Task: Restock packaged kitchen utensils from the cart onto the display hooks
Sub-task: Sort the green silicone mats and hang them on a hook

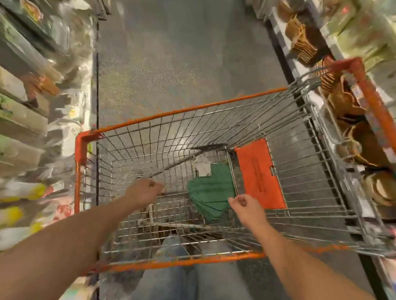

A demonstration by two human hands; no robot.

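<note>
- I am reaching both arms into the wire cart point(214, 118): left hand point(143, 192) gripping a long-handled utensil point(170, 167), right hand point(244, 205) curled, holding nothing.
- Green packaged stack point(213, 190) is lying on the cart floor; lifting it out likely comes next.

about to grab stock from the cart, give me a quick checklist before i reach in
1. Stock left in the cart: ok, a stack of green packs lies on the basket floor.
2. Right hand free: ok, curled, holding nothing, beside the green packs.
3. Left hand free: cannot tell, fingers curled, maybe pinching a long thin rod.
4. Path to the packs: ok, nothing lies over them except a white tag.
5. Orange flap: ok, flat, beside the stack.
6. Display hooks: cannot tell, shelves are blurred.
</note>
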